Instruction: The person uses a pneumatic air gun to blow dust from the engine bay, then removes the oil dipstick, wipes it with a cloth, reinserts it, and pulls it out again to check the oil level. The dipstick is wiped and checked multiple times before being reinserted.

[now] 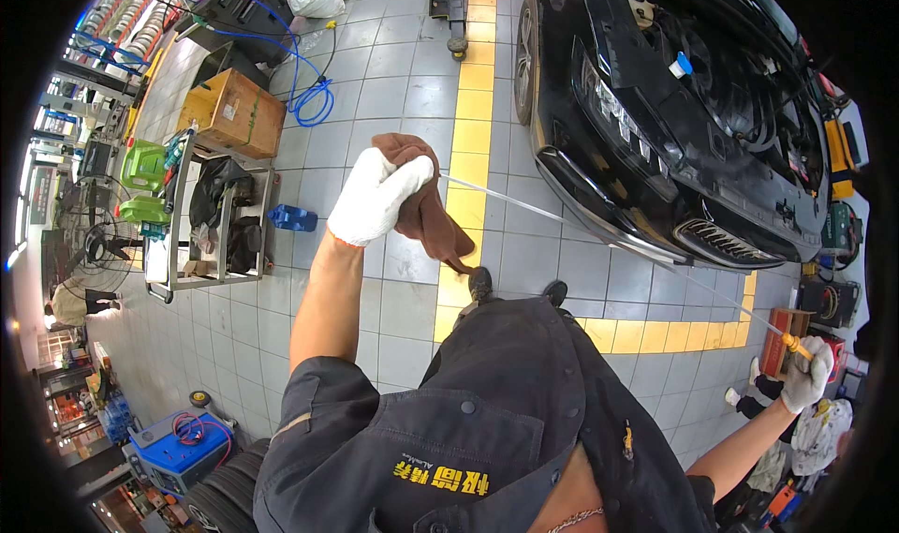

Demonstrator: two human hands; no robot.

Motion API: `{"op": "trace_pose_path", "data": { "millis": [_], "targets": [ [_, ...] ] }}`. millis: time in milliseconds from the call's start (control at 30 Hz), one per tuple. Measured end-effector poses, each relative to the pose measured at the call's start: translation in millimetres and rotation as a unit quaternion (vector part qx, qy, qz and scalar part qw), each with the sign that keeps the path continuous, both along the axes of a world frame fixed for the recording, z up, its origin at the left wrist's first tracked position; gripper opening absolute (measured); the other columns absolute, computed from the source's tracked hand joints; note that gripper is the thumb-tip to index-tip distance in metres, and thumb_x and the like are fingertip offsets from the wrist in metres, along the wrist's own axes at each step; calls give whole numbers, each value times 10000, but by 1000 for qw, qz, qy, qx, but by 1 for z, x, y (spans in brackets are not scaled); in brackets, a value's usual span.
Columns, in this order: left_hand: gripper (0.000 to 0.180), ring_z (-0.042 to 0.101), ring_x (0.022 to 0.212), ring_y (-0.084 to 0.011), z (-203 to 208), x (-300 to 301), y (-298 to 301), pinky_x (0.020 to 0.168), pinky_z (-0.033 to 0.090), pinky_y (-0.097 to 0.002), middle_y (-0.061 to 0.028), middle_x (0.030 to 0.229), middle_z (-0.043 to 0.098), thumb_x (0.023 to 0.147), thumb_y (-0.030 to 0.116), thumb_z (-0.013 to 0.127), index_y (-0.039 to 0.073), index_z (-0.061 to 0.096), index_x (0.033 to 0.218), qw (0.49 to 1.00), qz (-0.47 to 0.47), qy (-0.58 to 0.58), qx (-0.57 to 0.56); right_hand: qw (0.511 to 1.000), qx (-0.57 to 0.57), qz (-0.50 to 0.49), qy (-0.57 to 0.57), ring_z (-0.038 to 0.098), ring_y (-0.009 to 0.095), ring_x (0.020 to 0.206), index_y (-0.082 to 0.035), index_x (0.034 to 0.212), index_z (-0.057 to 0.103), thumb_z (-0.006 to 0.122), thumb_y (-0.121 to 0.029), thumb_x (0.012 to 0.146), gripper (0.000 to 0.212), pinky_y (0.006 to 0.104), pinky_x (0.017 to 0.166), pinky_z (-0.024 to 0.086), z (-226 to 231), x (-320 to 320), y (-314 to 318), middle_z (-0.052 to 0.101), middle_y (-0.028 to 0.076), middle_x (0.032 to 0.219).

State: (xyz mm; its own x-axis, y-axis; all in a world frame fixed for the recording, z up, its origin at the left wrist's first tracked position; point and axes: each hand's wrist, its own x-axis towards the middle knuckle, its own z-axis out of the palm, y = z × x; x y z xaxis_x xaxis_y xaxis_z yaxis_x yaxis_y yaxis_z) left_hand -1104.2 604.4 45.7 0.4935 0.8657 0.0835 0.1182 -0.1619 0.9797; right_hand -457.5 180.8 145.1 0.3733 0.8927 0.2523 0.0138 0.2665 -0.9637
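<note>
Left hand (375, 196) pinches brown rag (426, 205) around dipstick (599, 229) blade; right hand (807, 376) grips handle. Keep rag pinched firmly, blade taut.

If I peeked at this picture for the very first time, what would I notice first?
Probably the left hand in a white glove, up in the middle, bunching a brown rag around one end of a long thin metal dipstick. The stick stretches across to the right hand, low at the right edge, which grips its yellow handle. Behind it, top right, a black car stands with its engine bay open.
</note>
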Motion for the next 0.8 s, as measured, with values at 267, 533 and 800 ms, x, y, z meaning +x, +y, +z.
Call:
{"op": "trace_pose_path", "data": {
  "millis": [267, 533, 800],
  "targets": [
    [220, 589, 736, -149, 29, 23, 3, 642, 484, -278, -127, 861, 684, 960, 82, 524, -32, 650, 819, 984, -71, -20, 164, 947, -142, -205, 204, 307, 58, 461, -109, 834, 503, 539, -171, 1077, 254, 260, 446, 248, -25, 14, 31, 373, -61, 603],
    [287, 622, 909, -173, -18, 21, 21, 826, 503, -327, -106, 990, 695, 982, 226, 651, -59, 684, 992, 995, 87, 53, -9, 910, -156, -348, 164, 507, 127, 599, -56, 1046, 664, 625, -137, 922, 153, 275, 521, 379, -18, -23, 53, 600, 19, 857],
    [406, 667, 1114, -233, -17, 25, 9, 999, 519, -370, -167, 1232, 690, 932, 28, 665, -68, 545, 1308, 995, -72, 11, 66, 872, -248, -312, 284, 241, 81, 446, -170, 769, 443, 619, -129, 904, 225, 270, 435, 207, -25, -18, 40, 242, -76, 562]
  ]
}}
